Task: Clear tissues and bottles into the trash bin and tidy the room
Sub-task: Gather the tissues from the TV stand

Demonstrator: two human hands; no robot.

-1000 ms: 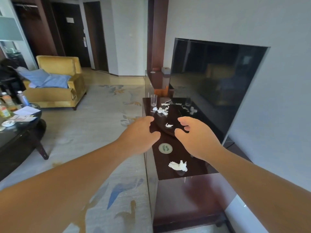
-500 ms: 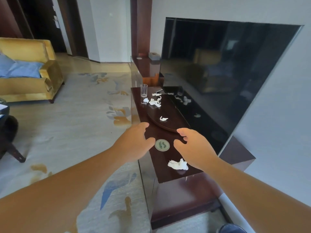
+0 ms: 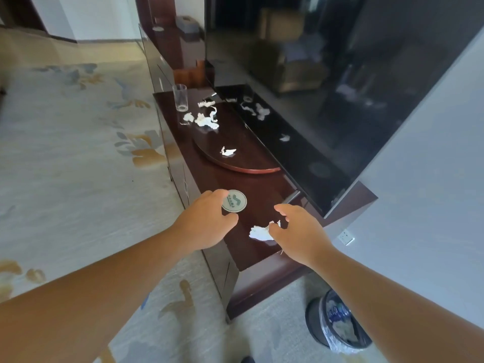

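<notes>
1. Dark wooden cabinet [image 3: 262, 184] running along the wall under the television [image 3: 327, 82]; near end of its top bare apart from 1 crumpled tissue [image 3: 258, 232] close to the near edge and a round coaster [image 3: 235, 201] just beyond it toward the front edge.
2. Right hand [image 3: 298, 231] over the near end, fingertips [image 3: 273, 226] touching the tissue, thumb and fingers curled but not yet closed around it.
3. Left hand [image 3: 207, 221] at the front edge, loosely open and holding nothing, fingers overlapping the coaster's left rim; contact impossible to tell.
4. Open carpet [image 3: 78, 166] all along the front side; free floor past the cabinet's near end.
5. Farther along the top: a raised half-round wooden board [image 3: 235, 142] against the television's base, 1 small tissue scrap [image 3: 227, 151] on it.
6. Cluster of torn tissues [image 3: 204, 119] at the far end, lying partly on the board, partly on the top beside it; empty clear glass [image 3: 180, 97] upright near the far front corner, just beside them.
7. Trash bin [image 3: 318, 326] with a plastic liner on the floor beyond the near end, partly hidden by the right forearm; a bottle [image 3: 335, 311] and crumpled waste inside.
</notes>
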